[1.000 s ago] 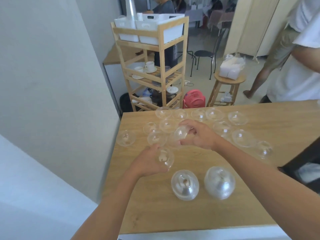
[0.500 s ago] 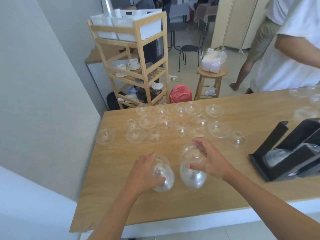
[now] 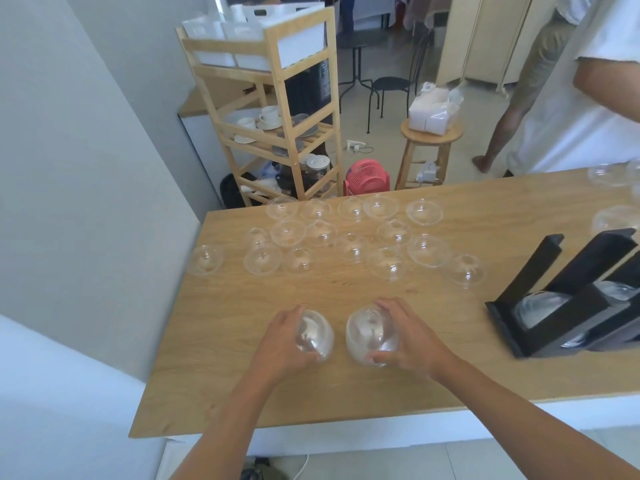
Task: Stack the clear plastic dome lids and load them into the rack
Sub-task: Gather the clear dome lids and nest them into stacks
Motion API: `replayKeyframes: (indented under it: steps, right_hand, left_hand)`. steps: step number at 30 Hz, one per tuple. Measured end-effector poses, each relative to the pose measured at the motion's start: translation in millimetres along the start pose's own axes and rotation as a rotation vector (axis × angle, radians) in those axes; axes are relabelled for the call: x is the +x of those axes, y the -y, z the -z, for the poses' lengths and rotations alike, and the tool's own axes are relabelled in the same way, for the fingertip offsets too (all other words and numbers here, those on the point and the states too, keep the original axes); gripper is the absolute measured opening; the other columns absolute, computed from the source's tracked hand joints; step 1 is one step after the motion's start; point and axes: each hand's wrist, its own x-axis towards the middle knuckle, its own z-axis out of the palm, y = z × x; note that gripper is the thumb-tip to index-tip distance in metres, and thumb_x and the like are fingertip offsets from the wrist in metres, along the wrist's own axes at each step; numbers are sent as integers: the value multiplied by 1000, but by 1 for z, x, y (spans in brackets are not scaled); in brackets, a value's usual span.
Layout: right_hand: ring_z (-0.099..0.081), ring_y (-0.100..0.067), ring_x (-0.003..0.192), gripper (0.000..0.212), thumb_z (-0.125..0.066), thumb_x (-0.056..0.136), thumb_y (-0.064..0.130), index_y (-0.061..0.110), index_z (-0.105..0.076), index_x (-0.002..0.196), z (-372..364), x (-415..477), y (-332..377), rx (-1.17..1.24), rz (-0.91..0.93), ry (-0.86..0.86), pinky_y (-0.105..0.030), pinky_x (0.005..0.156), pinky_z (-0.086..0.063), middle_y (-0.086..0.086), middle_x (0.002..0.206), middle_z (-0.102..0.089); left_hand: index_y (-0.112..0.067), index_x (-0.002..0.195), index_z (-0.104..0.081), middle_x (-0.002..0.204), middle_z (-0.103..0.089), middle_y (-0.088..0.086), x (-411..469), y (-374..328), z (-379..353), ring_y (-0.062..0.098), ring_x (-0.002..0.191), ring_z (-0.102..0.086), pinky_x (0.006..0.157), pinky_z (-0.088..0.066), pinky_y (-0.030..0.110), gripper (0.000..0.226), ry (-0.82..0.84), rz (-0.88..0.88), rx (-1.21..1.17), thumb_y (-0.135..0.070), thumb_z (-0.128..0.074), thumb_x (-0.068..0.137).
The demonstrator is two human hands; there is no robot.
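Two stacks of clear dome lids stand side by side on the wooden table (image 3: pixel 346 393) near its front. My left hand (image 3: pixel 282 344) grips the left stack (image 3: pixel 313 336) from its left side. My right hand (image 3: pixel 410 341) grips the right stack (image 3: pixel 370 336), fingers curled over its top and thumb at its base. Several single dome lids (image 3: pixel 346 233) lie scattered across the far half of the table. A black rack (image 3: pixel 568 303) sits at the right with some lids in its slots.
More lids (image 3: pixel 609 174) lie at the table's far right corner. Beyond the table stand a wooden shelf unit (image 3: pixel 273 109) with cups, a pink fan (image 3: pixel 367 178), and a stool (image 3: pixel 431 140). A person in a white shirt (image 3: pixel 581 98) stands at the far right. A wall runs along the left.
Both hands came back from the scattered lids to the near stacks and now grip them. The camera view swung right, bringing the black rack into sight.
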Motion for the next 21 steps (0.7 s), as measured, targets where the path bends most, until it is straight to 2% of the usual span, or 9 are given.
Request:
replayKeyframes:
  steps: [3, 6, 10, 16, 21]
  right_hand:
    - [-34, 20, 119, 100, -76, 55, 71, 47, -32, 141, 0, 1, -4, -10, 24, 12, -9, 87, -34, 41, 131, -24]
    - [-34, 20, 119, 100, -81, 55, 65, 43, -34, 141, 0, 4, -5, -13, 38, 24, -6, 86, -33, 43, 131, -22]
    - [-41, 6, 115, 102, -85, 56, 60, 40, -31, 139, 1, 9, -3, -46, 37, 38, -5, 85, -33, 39, 130, -22]
    - [-45, -5, 117, 107, -87, 60, 52, 36, -24, 144, 1, 17, -3, -106, 5, 94, -23, 94, -41, 22, 144, -30]
    - [-50, -11, 118, 110, -86, 58, 53, 41, -20, 145, 1, 18, -1, -126, -15, 135, -29, 96, -46, 15, 148, -28]
  left_hand:
    - [-25, 151, -30, 146, -39, 2, 5, 0, 1, 17, 127, -43, 97, -35, 24, 101, 5, -15, 7, -31, -86, 67]
    - [-23, 151, -31, 148, -38, 3, 9, -3, 4, 20, 130, -42, 104, -38, 31, 101, 18, -20, 36, -28, -87, 67]
    - [-25, 150, -32, 145, -39, 3, 17, -8, 11, 22, 128, -44, 104, -42, 37, 99, 16, -25, 77, -26, -85, 66]
    - [-25, 153, -25, 149, -34, 3, 23, -10, 12, 24, 133, -39, 107, -40, 40, 103, 101, -14, 142, -26, -86, 70]
    - [-29, 150, -24, 143, -37, 2, 29, -12, 18, 23, 125, -46, 98, -45, 36, 104, 188, -8, 194, -28, -87, 67]
